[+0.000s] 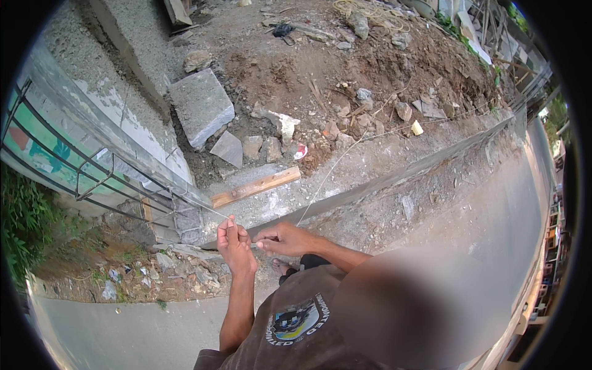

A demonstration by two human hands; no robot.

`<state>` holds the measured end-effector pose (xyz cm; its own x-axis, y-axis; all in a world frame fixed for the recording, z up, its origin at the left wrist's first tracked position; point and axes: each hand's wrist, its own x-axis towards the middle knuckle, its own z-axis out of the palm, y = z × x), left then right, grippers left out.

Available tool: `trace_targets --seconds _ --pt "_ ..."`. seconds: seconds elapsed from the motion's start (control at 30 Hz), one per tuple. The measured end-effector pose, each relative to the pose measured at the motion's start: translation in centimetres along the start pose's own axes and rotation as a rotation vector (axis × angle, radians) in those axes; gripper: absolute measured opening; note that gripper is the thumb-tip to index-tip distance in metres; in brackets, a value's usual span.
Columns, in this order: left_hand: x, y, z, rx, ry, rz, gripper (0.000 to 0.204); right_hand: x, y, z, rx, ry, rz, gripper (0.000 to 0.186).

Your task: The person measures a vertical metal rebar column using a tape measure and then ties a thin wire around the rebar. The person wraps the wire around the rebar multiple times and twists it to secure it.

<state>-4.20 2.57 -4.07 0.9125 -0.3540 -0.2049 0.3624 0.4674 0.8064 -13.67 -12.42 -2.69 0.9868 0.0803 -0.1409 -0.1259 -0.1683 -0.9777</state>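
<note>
My left hand [234,242] and my right hand [282,239] meet in front of my chest, fingers pinched on a thin pale string [327,177]. One strand of it runs up and right along a low concrete wall [382,182] toward the far end. Another strand leads left from my left fingers toward the metal rebar cage [92,179] beside a grey concrete column [80,117]. A short wooden plank [256,187] lies flat on the wall top just beyond my hands.
Behind the wall lies bare earth with broken concrete blocks [202,106], stones and rubble. A paved road [505,228] runs to the right, and pavement [123,333] lies at lower left. Weeds [24,228] grow at the left edge.
</note>
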Motion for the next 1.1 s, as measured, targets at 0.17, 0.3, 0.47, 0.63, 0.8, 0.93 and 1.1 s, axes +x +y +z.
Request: trace_targets --seconds 0.17,0.3,0.47,0.63,0.8,0.93,1.1 --pt "0.5 -1.8 2.0 0.106 -0.008 -0.022 0.022 -5.4 1.5 -2.9 -0.239 0.292 -0.127 0.014" --pt "0.4 -1.7 4.0 0.421 -0.16 -0.214 0.024 -8.7 3.4 -6.9 -0.368 0.48 -0.148 0.017" --pt "-2.6 -3.4 10.3 0.782 -0.307 0.033 0.023 -13.1 4.6 -13.2 -0.446 0.583 -0.257 0.014" --pt "-6.9 -5.9 20.8 1.096 -0.538 0.85 0.014 -19.9 4.2 -20.8 -0.573 0.754 -0.391 0.013" --pt "-8.7 -8.4 30.3 1.257 -0.864 0.758 0.021 -30.6 2.0 -26.6 -0.804 0.996 -0.317 0.011" --pt "-8.5 -11.2 34.6 1.197 -1.094 0.464 0.015 -36.8 1.6 -27.9 -0.969 1.135 -0.173 0.009" --pt "-7.0 -16.0 39.0 1.096 -1.163 0.438 0.015 -42.7 2.6 -28.9 -0.963 1.26 -0.028 0.011"
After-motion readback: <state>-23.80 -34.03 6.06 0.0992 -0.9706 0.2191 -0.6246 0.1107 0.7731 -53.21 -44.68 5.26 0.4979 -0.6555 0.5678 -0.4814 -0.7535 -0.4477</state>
